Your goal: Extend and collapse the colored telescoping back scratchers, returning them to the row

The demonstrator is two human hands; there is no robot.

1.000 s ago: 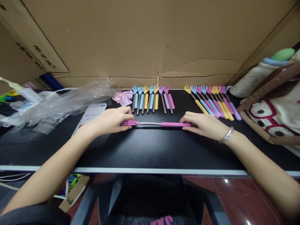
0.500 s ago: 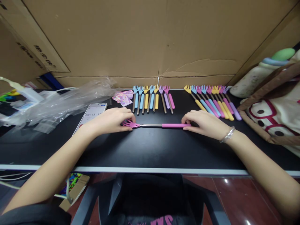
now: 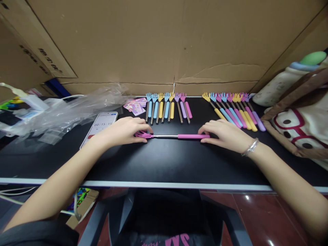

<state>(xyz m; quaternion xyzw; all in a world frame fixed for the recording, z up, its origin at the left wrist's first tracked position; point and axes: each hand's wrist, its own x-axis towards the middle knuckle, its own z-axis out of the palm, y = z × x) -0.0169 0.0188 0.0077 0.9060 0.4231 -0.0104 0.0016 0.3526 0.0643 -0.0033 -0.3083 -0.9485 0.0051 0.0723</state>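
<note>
A pink telescopic back scratcher [image 3: 176, 136] lies crosswise on the black table [image 3: 164, 164], its metal rod partly drawn out. My left hand [image 3: 123, 131] pinches its pink claw head at the left end. My right hand [image 3: 224, 135] is closed on the end of its pink handle at the right. Behind them lie two rows of similar scratchers: a collapsed group [image 3: 167, 109] in the middle and a second group [image 3: 234, 111] to the right, in blue, yellow, pink and purple.
A phone [image 3: 101, 124] showing a timer lies just left of my left hand. Crumpled clear plastic bags [image 3: 61, 112] spread over the left side. Small pink cards [image 3: 135, 106] lie near the cardboard wall [image 3: 164, 44]. A cloth bag [image 3: 299, 126] sits at the right.
My left hand has pushed the claw head a little to the right, so the exposed metal rod is shorter. My right hand has barely moved.
</note>
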